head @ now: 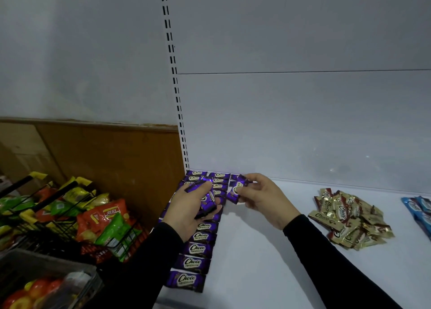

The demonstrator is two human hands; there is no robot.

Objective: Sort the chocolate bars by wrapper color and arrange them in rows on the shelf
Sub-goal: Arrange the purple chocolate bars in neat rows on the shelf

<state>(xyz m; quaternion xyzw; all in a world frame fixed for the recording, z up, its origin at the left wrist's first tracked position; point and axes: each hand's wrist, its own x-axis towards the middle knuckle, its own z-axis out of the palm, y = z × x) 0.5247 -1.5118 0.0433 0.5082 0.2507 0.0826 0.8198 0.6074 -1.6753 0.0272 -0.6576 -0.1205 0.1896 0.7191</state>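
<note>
Your left hand cups a small bunch of purple bars, fingers curled round them, above the purple rows along the shelf's left edge; your right hand pinches a single purple bar between thumb and fingertips, just beside the back of the second row. These look light and small, the foil wrapper slick and crinkly with a stiff bar inside — so I'd judge a pinch across the middle of the body safer than the crimped ends, which would likely slip or twist. The laid bars run with their long axis across the shelf, left to right, logos facing up. The one in your right hand is tilted, its long axis running roughly front to back — turn it crosswise before setting it down. The gold pile and blue bars sit well apart on the right.
</note>
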